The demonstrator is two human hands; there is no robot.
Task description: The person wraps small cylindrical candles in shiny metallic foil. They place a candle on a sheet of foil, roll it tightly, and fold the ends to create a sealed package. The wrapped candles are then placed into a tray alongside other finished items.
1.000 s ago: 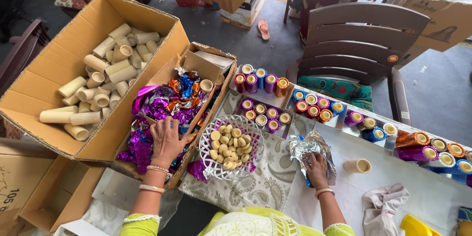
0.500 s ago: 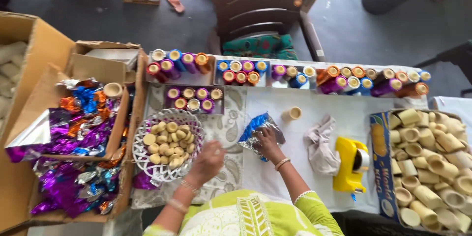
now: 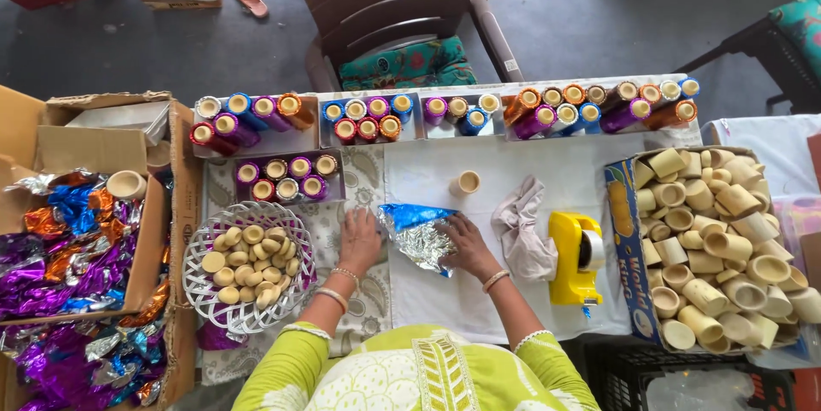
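A crumpled sheet of blue and silver foil [image 3: 416, 236] lies on the white tablecloth in front of me. My left hand [image 3: 360, 240] rests flat on the patterned cloth at the foil's left edge, fingers spread. My right hand [image 3: 467, 244] presses on the foil's right side. A white wire basket [image 3: 198, 284] of pale round discs sits just left of my left hand. One bare beige tube [image 3: 466, 183] stands alone on the cloth beyond the foil.
Rows of foil-wrapped tubes [image 3: 359, 118] line the table's far edge. A box of bare tubes [image 3: 723, 244] is at the right, a yellow tape dispenser [image 3: 571, 257] and grey rag [image 3: 520, 227] beside it. A carton of coloured foils [image 3: 73, 244] is left; a brown chair [image 3: 389, 9] stands behind.
My view has swung from the left cartons to the table's middle. My left hand left the foil carton and now lies beside the foil sheet, which is spread flatter under both hands.
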